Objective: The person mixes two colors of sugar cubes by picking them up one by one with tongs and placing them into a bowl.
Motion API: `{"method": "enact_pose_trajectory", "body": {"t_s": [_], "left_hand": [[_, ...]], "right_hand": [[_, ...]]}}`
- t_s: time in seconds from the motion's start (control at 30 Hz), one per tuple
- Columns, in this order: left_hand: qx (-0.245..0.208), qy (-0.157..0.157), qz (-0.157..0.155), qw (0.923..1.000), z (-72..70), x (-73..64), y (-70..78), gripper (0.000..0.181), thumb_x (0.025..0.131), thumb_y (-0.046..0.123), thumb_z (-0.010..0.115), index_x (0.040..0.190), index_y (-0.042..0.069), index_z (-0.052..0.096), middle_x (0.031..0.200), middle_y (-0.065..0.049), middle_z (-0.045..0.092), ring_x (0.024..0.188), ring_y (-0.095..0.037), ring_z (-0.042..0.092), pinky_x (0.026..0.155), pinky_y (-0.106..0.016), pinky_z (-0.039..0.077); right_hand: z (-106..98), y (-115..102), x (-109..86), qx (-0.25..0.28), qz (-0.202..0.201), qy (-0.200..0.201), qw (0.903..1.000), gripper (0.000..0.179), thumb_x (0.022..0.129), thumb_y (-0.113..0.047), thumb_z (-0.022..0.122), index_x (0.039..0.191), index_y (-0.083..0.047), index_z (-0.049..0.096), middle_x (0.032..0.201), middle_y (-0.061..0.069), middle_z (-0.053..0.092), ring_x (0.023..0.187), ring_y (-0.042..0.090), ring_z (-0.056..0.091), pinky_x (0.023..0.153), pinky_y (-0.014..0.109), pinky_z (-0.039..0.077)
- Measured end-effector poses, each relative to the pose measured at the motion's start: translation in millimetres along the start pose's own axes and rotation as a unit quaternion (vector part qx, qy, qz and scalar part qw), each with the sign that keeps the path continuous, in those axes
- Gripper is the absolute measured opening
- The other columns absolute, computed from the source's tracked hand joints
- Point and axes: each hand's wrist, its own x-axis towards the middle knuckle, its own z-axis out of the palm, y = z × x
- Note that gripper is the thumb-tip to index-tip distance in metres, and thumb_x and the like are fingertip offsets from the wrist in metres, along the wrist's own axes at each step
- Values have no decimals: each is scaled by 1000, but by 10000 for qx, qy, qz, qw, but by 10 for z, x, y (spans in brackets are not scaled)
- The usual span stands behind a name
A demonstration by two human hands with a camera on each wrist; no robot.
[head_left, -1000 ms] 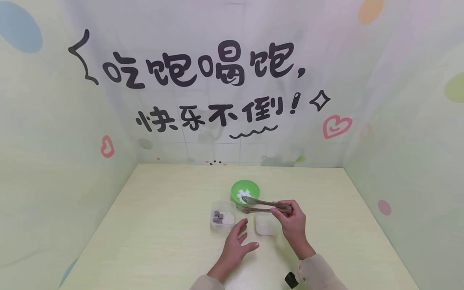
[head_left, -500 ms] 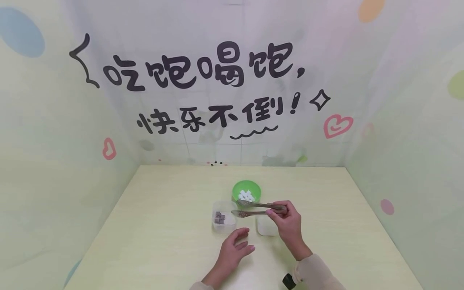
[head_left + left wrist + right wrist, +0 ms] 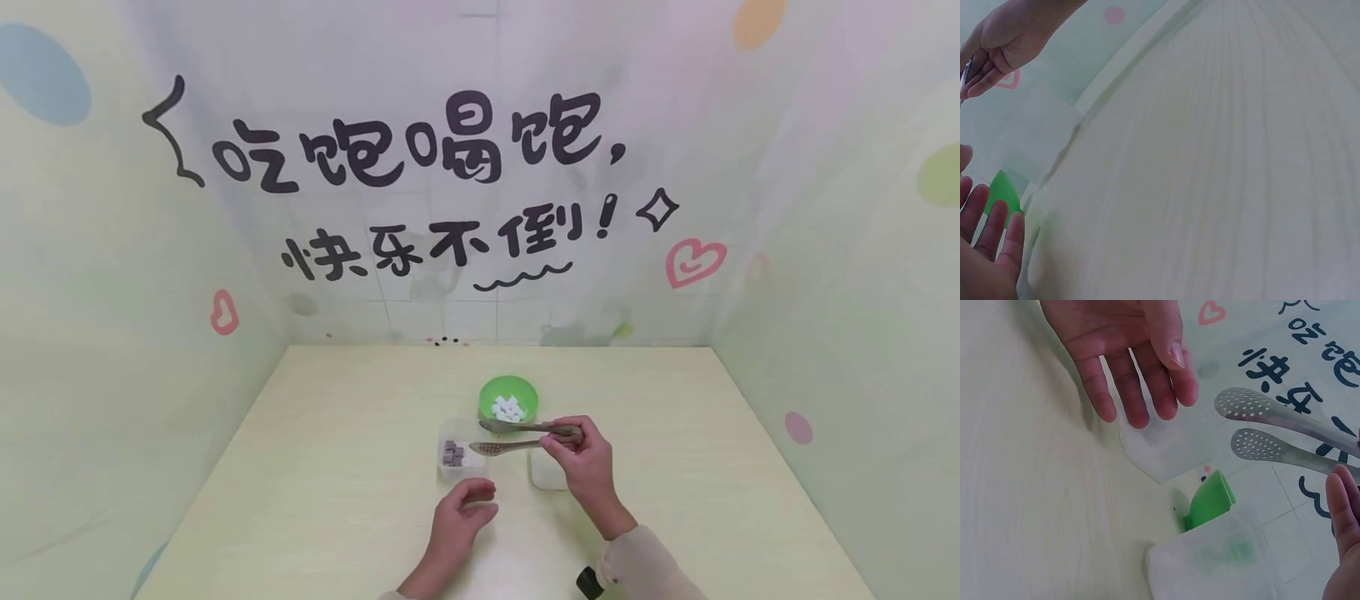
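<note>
My right hand (image 3: pixel 588 471) holds perforated metal tongs (image 3: pixel 491 448), their arms spread apart with nothing between the tips. The tips hang over the right part of a clear plastic container (image 3: pixel 461 475) and the front of a green bowl (image 3: pixel 510 383). White cubes (image 3: pixel 507 408) lie in the bowl; several purplish-brown cubes (image 3: pixel 453 454) sit at the container's left side. My left hand (image 3: pixel 452 525) is in front of that container, holding nothing, and its fingers look loosely extended in the right wrist view. A second translucent container (image 3: pixel 547 477) is partly hidden behind the right hand.
The light wooden table (image 3: pixel 337 467) meets printed wall sheets (image 3: pixel 435 292) at the back and sides. A black object (image 3: pixel 589 582) is by the right sleeve (image 3: pixel 641 558).
The tongs have moved from over the white cubes in the bowl toward the front left, staying spread. My left hand has drawn back down and left.
</note>
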Motion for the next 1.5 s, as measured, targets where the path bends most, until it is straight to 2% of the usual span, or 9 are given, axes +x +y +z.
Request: {"method": "enact_pose_trajectory", "body": {"t_s": [0.13, 0.3, 0.43, 0.57, 0.7, 0.87, 1.1, 1.23, 1.5], "left_hand": [[103, 438, -64, 9990, -74, -13, -3, 26, 85, -2, 67, 111, -5, 62, 109, -20, 64, 102, -26, 62, 85, -24, 55], [232, 1122, -111, 9934, -161, 14, -7, 23, 84, -4, 65, 107, -5, 61, 106, -19, 62, 92, -16, 61, 78, -24, 56], [177, 1571, -97, 9874, -224, 45, -15, 26, 83, -7, 63, 108, -5, 57, 105, -21, 58, 88, -17, 58, 74, -22, 56], [267, 1838, 24, 9826, -277, 74, -14, 32, 81, -8, 64, 111, -6, 55, 105, -21, 57, 89, -20, 57, 73, -20, 54], [325, 1987, 122, 9795, -326, 114, -22, 35, 81, -9, 65, 114, -5, 52, 108, -19, 57, 91, -21, 56, 75, -19, 51], [299, 2108, 11, 9771, -375, 164, -15, 36, 81, -10, 63, 115, -4, 52, 108, -17, 57, 95, -21, 55, 78, -19, 51], [305, 2011, 196, 9789, -414, 191, 4, 38, 80, -12, 64, 116, -5, 51, 110, -19, 56, 95, -22, 55, 79, -19, 52], [420, 1950, 411, 9790, -425, 218, 0, 42, 79, -14, 63, 117, -5, 51, 112, -20, 55, 97, -26, 55, 79, -19, 52], [748, 1840, 617, 9781, -462, 255, 36, 50, 80, -12, 65, 126, -6, 46, 121, -22, 52, 105, -34, 53, 79, -21, 51]], "right_hand": [[16, 3, 4, -27, 17, -82, 10000, 28, 78, 15, 71, 101, 18, 55, 96, 37, 63, 78, 10, 68, 67, 24, 59], [45, 6, 29, -83, -3, -126, 9999, 29, 78, 16, 71, 101, 18, 55, 96, 37, 63, 78, 8, 67, 68, 24, 59], [74, 13, 40, -148, 33, -108, 9998, 29, 78, 15, 72, 101, 17, 55, 92, 34, 64, 77, 8, 67, 67, 23, 59], [100, 15, 42, -167, 13, -121, 9998, 28, 78, 15, 72, 101, 17, 55, 90, 33, 64, 77, 9, 67, 66, 23, 59], [131, 26, 51, -182, -43, -201, 9996, 28, 79, 13, 72, 100, 18, 55, 92, 35, 64, 78, 7, 67, 66, 22, 59], [169, 31, 65, -216, 61, -271, 9994, 28, 79, 12, 73, 100, 17, 56, 94, 34, 65, 79, 7, 66, 69, 23, 59], [206, -29, 70, -286, 323, -370, 9984, 27, 81, 11, 72, 102, 17, 55, 95, 33, 66, 78, 7, 65, 69, 22, 58], [220, -21, 72, -372, 399, -425, 9976, 27, 81, 10, 72, 102, 15, 56, 94, 32, 66, 77, 6, 65, 69, 23, 59], [291, -11, 42, -586, 517, -430, 9960, 26, 80, 10, 73, 101, 14, 57, 89, 25, 68, 75, 9, 65, 67, 23, 58]]}}
